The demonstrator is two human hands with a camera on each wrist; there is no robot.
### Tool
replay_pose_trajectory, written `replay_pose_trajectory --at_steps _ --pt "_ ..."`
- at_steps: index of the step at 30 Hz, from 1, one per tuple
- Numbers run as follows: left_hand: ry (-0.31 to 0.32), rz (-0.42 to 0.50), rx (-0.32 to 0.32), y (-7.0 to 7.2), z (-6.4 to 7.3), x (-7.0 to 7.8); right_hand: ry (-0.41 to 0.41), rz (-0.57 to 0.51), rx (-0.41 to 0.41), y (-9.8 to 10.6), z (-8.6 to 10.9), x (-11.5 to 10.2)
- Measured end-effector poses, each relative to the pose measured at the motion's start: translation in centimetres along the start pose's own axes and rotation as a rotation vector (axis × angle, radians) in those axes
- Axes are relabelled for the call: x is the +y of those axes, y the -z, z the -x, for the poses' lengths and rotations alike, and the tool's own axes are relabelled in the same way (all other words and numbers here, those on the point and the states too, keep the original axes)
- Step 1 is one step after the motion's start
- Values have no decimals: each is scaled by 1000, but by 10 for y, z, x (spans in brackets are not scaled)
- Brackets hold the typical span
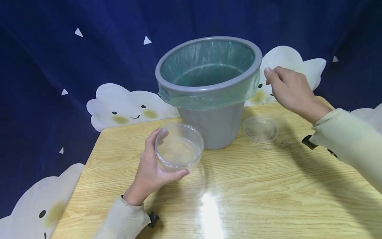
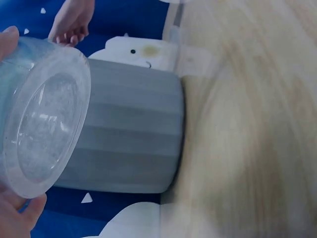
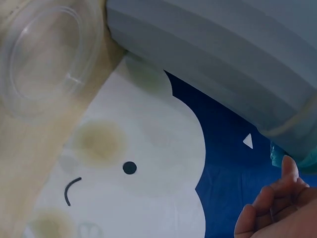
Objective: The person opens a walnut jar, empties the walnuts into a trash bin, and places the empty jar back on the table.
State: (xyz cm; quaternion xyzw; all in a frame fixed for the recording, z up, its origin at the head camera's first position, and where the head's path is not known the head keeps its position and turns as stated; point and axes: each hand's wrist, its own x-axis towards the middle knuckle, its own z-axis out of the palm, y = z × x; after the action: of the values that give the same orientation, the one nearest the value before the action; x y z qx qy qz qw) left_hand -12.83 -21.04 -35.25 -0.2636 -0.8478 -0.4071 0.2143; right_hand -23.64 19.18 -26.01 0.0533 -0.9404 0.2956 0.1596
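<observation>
My left hand (image 1: 150,171) grips a clear round plastic bowl (image 1: 180,149), thumb on the near side and fingers round the far left side. The bowl is held above the wooden table, mouth up, in front of the bin. Its frosted base (image 2: 47,129) faces the left wrist camera. Beside the bin's right rim hovers my right hand (image 1: 289,88), fingers loosely curled with nothing in them. Below that hand, a clear round lid (image 1: 260,130) lies flat on the table. The grey trash bin (image 1: 213,124) stands upright, lined with a green plastic bag (image 1: 209,101) folded over its rim.
The pale wooden table (image 1: 253,192) carries the bin near its back edge. White cloud cutouts (image 1: 128,106) with faces stand along that edge, before a dark blue curtain (image 1: 119,39) with small white triangles.
</observation>
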Motion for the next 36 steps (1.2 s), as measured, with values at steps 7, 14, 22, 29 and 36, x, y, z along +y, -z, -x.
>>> replay_pose_trajectory --at_steps 7,14,22,29,36 --pt "18 74 -86 -18 5 -4 50 14 -3 -8 15 8" --pt "164 100 -171 -32 8 -1 131 56 16 -18 29 15" --pt "234 53 -241 -44 11 0 175 57 14 -28 47 17" --pt "199 -34 -273 -53 10 1 190 34 -28 -36 60 17" --pt "176 0 -275 -62 9 1 196 21 -80 -45 73 16"
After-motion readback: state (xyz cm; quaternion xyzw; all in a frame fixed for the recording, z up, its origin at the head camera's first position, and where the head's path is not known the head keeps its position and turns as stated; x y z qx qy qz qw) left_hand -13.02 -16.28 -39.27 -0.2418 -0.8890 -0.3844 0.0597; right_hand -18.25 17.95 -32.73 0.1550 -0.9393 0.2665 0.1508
